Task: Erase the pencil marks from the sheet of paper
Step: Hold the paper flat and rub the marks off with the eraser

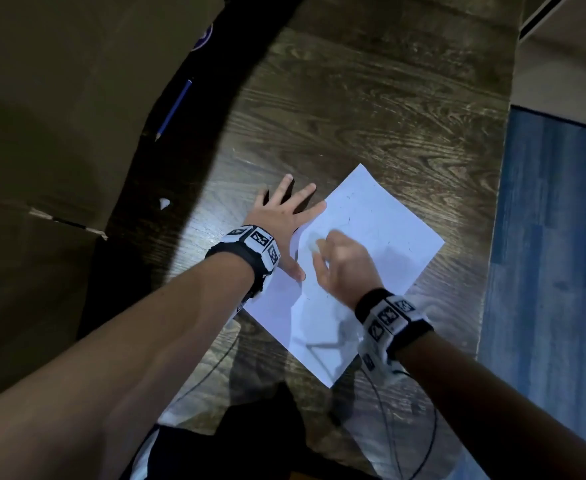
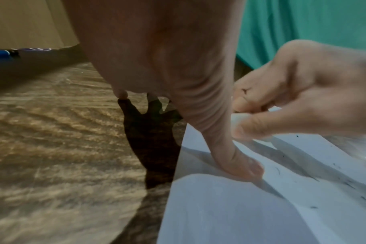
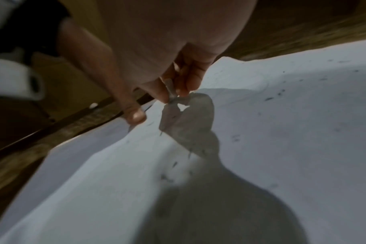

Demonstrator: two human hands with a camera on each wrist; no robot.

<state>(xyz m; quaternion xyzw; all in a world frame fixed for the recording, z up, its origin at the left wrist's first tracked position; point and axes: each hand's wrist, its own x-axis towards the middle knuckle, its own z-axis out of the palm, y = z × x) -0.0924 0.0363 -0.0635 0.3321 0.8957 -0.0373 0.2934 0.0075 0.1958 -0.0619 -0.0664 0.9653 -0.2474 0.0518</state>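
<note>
Mid-erase. Sheet of paper lying flat on the wooden surface, faint pencil marks and dark crumbs scattered across it. Left hand spread wide, fingers straight, index tip and thumb pressing the sheet's near edge, likely to stop it sliding or buckling under the rubbing. Right hand fingers curled, pinching a small white eraser against the paper close to the left thumb. Blue pencil set aside, well apart.
</note>
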